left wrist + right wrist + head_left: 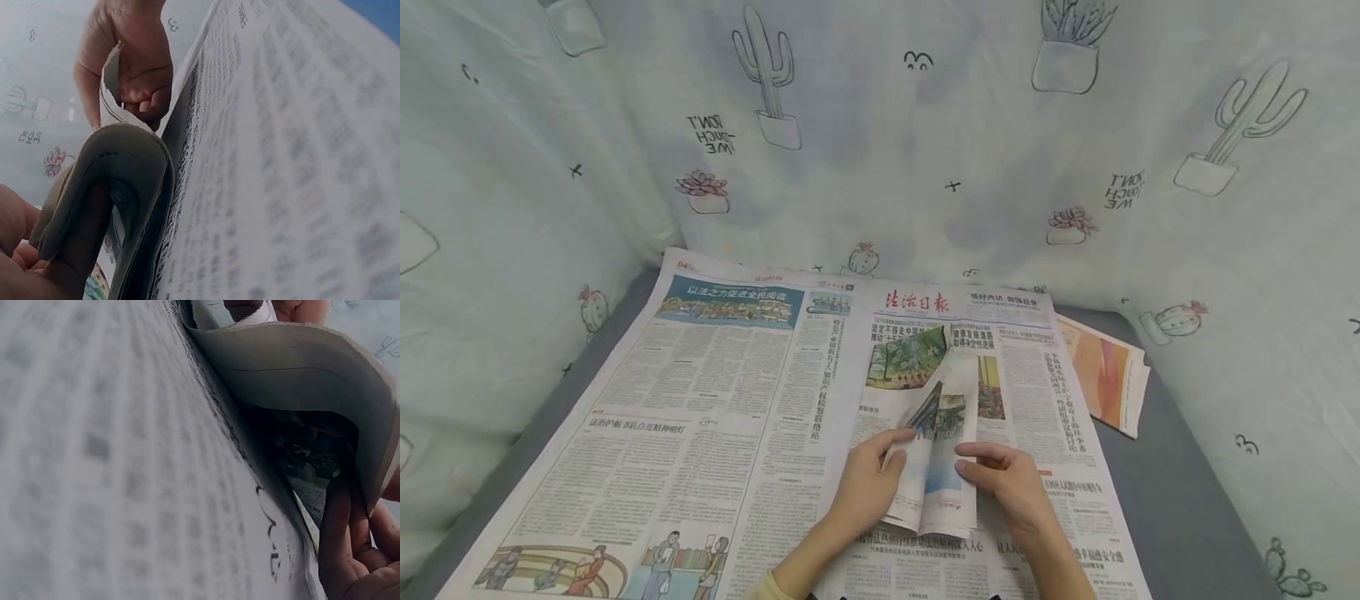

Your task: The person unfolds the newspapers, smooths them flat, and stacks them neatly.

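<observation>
"Where was the small folded piece of colour-printed newsprint (pixel 950 490)?"

"Just right of centre, in the lower half of the frame, between two hands. It was bent into a curved, layered fold, hollow inside, with pointed picture-printed flaps towards its top."

"And the fingers?"

"The bare left hand (pixel 868 483) pinched its left side; the left wrist view showed one finger tucked inside the curl and others outside. The bare right hand (pixel 1006 485) pinched its right edge, with fingers on either side of the paper."

"What lay underneath?"

"A broad, spread-out white newspaper (pixel 715 467) with a red title and columns of black print, reaching from the lower left to right of centre. Its right-hand page was directly below the fold."

"Anything beyond that?"

"A flat orange-and-yellow printed paper (pixel 1101 375) stuck out from the newspaper's right edge. Both lay on a dark grey desk (pixel 1187 500). Whitish cactus-patterned fabric (pixel 865 175) filled the upper frame, and a pale yellow cuff (pixel 767 588) showed at the bottom."
</observation>
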Motion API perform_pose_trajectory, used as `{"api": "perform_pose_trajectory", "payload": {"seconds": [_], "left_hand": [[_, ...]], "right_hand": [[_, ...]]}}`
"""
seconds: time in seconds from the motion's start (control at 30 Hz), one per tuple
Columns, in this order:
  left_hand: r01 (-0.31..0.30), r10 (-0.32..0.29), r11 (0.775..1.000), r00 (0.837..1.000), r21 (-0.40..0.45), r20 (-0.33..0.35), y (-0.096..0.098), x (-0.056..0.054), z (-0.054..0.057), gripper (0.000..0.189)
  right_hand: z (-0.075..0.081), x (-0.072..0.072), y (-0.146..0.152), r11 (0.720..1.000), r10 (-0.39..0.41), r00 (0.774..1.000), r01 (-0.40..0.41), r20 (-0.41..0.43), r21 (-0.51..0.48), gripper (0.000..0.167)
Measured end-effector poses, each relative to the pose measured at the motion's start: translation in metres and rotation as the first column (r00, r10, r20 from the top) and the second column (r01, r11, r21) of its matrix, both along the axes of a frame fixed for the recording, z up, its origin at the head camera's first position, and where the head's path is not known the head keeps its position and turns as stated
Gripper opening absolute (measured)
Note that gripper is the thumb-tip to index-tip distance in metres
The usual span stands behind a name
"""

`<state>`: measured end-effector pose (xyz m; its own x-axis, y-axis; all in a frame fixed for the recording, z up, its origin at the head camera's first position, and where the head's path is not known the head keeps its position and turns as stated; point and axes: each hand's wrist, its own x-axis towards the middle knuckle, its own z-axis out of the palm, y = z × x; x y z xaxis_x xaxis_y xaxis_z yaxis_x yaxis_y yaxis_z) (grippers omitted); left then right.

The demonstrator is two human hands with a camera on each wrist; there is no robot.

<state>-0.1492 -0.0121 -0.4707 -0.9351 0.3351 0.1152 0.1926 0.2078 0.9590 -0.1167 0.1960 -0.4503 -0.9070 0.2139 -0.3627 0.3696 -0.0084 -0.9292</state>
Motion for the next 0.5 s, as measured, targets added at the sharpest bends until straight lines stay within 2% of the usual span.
{"api": "perform_pose_trajectory", "payload": {"seconds": [0.5], "left_hand": [[-0.018,0.018,1.000,1.000,-0.005,0.010,0.0003,0.0012,0.0007,0.030]], "right_hand": [[-0.0027,-0.0016,0.0030,1.000,0.000,1.000,0.001,0.016,-0.028,0.030]]}}
